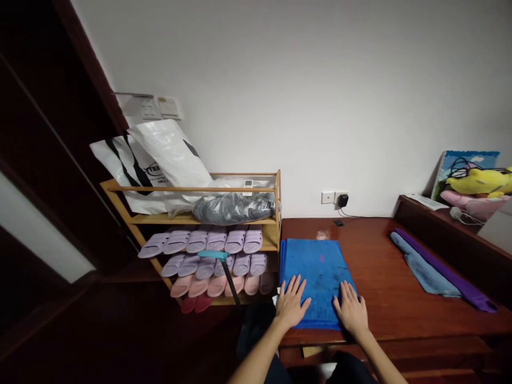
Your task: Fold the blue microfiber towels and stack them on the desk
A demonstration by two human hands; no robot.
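A stack of blue cloths with dark stains lies flat on the reddish-brown wooden table, near its left end. My left hand rests palm down on the stack's lower left edge, fingers spread. On the lower right edge lies my right hand, also flat with fingers stretched out, partly over the table. Neither hand grips anything. Further right, a purple cloth and a grey-blue cloth lie long and narrow, side by side.
A wooden rack left of the table holds rows of slippers, white bags and a plastic-wrapped dark bundle. A black plug sits in the wall. Yellow and pink plush items lie on the right ledge.
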